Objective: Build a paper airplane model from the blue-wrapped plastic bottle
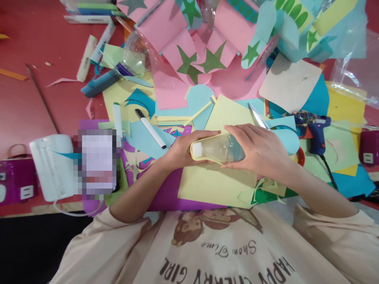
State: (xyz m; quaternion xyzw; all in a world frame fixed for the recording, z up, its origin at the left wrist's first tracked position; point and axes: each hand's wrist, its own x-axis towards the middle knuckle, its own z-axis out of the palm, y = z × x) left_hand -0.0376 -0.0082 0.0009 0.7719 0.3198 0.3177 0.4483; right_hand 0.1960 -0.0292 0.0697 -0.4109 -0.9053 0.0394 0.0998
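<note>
A small clear plastic bottle (214, 149) with a white cap lies on its side between my hands, a pale yellow paper strip running around its edge. My left hand (188, 146) is closed around the cap end and the strip. My right hand (257, 148) wraps the bottle's wider end, its fingers over the top. Under both hands spreads a pale yellow paper sheet (204, 183). Beyond the right hand, scissors (258, 116) show one blade, the rest hidden. A light blue paper piece (286, 141) sticks out past the right wrist.
A blue hot glue gun (318, 132) with a black cord rests at right. A black-capped marker (151, 128) lies left of my hands, near a white power strip (53, 167) and a blurred phone (99, 161). Pink paper shapes with green stars (204, 59) stand at the back.
</note>
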